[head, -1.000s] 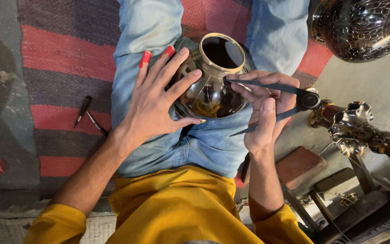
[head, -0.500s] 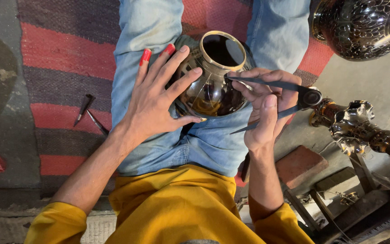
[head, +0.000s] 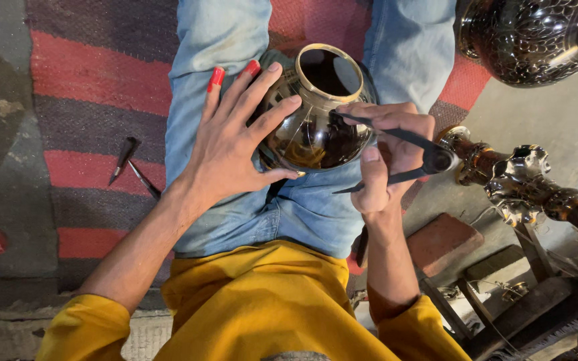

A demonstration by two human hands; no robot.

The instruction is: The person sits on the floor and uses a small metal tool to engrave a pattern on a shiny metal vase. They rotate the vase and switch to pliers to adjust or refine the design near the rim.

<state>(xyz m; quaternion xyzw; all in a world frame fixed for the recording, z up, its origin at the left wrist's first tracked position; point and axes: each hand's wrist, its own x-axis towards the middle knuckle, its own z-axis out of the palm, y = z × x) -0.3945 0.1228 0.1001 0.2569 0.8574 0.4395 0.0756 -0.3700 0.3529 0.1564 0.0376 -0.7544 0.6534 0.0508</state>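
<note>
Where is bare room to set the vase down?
Free: striped rug left of the left hand, above the two small tools. Crowded: right of the right hand, by the ornate metal stem and brick.

Striped rug (head: 81,73), two small tools (head: 135,167), brick (head: 444,242), engraved vase (head: 530,37)

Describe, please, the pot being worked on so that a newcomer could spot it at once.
Start at the blue jeans across the striped rug: the small pot rests on the lap between the left hand and right hand. Unlike the big patterned vessel at top right, it is smooth, dark and glossy.
</note>
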